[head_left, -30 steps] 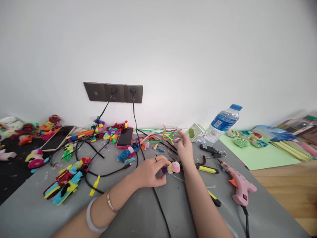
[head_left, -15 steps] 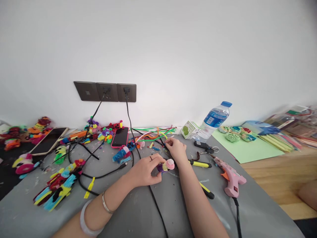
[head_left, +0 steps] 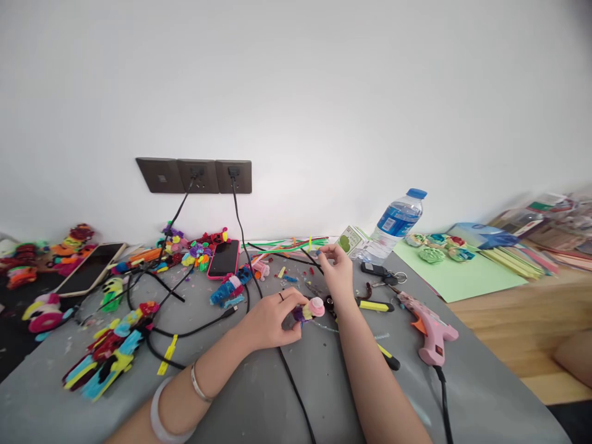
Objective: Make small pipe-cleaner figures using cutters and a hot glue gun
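My left hand (head_left: 271, 320) rests on the grey mat (head_left: 259, 394) and pinches a small pipe-cleaner figure (head_left: 311, 309) with a pink top and purple and yellow parts. My right hand (head_left: 337, 270) is raised a little beyond it, fingers pinched on something small I cannot make out, close to the loose pipe cleaners (head_left: 289, 245) by the wall. A black cable (head_left: 296, 388) runs under my left hand toward me.
A pink glue gun (head_left: 431, 328) lies at the right, with yellow-handled pliers (head_left: 375, 306), keys (head_left: 382, 270), a water bottle (head_left: 392, 225) and a green sheet (head_left: 457, 274). A pink-cased phone (head_left: 224, 258), another phone (head_left: 90, 269) and several coloured figures (head_left: 108, 348) lie left. Wall sockets (head_left: 197, 176) feed cables.
My right hand has lifted from the mat and moved slightly right with its fingers pinched. My left hand still holds the figure in place. The view has barely shifted.
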Tool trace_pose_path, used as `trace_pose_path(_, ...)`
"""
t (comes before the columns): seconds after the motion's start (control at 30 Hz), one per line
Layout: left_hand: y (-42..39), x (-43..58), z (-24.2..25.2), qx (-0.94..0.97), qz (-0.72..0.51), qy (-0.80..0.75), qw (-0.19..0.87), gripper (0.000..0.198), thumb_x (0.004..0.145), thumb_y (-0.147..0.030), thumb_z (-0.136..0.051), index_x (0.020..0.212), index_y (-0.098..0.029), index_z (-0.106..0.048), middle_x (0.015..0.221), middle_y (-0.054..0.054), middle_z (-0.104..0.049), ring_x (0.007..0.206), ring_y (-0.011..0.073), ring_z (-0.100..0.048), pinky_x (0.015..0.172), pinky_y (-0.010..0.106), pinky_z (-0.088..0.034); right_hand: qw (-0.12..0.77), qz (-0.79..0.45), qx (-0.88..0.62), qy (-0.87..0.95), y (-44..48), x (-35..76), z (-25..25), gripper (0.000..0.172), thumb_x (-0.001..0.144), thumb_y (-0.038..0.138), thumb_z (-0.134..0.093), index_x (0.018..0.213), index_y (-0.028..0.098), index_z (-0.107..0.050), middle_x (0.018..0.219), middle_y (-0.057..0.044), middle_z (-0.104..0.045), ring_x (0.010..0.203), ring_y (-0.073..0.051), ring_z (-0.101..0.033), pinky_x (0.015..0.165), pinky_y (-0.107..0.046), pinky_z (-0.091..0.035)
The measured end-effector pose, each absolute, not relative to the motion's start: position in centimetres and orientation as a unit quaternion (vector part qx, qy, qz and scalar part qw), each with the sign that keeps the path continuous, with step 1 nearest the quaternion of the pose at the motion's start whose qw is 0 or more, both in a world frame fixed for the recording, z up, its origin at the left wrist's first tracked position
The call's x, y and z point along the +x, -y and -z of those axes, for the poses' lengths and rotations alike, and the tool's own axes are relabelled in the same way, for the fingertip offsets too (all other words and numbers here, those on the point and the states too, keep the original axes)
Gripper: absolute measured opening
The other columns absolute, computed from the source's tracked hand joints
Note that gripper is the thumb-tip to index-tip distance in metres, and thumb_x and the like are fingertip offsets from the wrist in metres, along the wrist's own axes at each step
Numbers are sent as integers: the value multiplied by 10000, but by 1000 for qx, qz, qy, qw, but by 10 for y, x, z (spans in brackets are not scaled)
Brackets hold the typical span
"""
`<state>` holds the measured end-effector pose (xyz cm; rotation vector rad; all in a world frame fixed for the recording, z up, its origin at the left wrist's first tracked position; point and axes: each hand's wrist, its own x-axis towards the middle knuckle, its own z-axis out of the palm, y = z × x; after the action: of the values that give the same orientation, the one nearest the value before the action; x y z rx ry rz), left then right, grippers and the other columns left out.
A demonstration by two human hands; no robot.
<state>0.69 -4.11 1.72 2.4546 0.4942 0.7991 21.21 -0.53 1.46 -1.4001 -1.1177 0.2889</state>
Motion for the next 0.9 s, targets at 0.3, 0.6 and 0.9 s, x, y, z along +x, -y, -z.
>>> trace_pose_path(0.3, 40, 8, -17, 906, -294, -179, 247, 361, 730, -98, -529, 1079, -191, -519, 992, 58, -605, 893, 176, -601, 780, 259, -488, 429, -92, -727, 528, 5, 213, 3, 282, 746, 102, -431, 907, 209, -638, 963, -69, -697, 776, -208, -615, 810, -385, -438)
trace_pose_path(0.6, 39, 8, -15, 909, -293, -178, 238, 361, 731, -99, -529, 1079, -196, -509, 995, 55, -608, 898, 180, -603, 787, 265, -488, 270, -140, -791, 531, 7, 209, -9, 281, 868, 172, -454, 946, 223, -718, 815, -47, -732, 813, -225, -654, 725, -308, -382)
trace_pose_path(0.9, 41, 8, -20, 906, -284, -182, 256, 346, 728, -94, -521, 1059, -196, -511, 972, 46, -595, 841, 161, -587, 758, 250, -476, 268, -229, -756, 551, 12, 208, -15, 130, 792, 232, -565, 852, 235, -680, 550, 37, -645, 608, -174, -598, 642, -267, -344)
